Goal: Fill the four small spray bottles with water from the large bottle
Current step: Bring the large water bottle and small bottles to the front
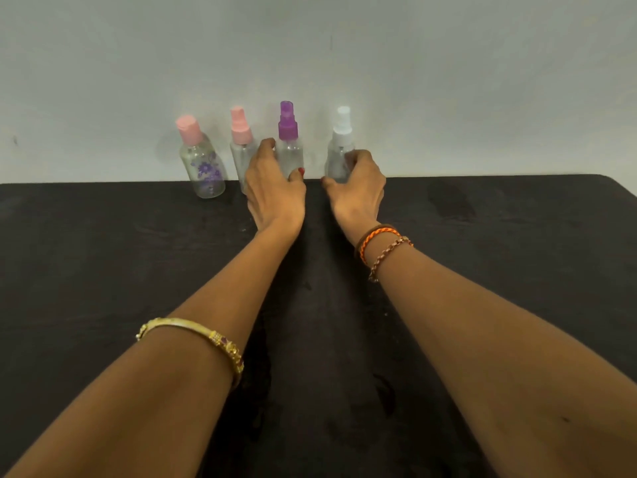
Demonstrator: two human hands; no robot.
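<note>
Several small clear bottles stand in a row at the far edge of the black table, against the wall. From the left: a flower-printed bottle with a pink cap, a pink-topped spray bottle, a purple-topped spray bottle and a white-topped spray bottle. My left hand grips the purple-topped bottle, with the thumb on its right side. My right hand is curled round the white-topped bottle. No large bottle is in view.
A pale wall rises directly behind the bottles. The dark tabletop shows some wet-looking marks at the right and near the front. Both forearms stretch across the middle of the table.
</note>
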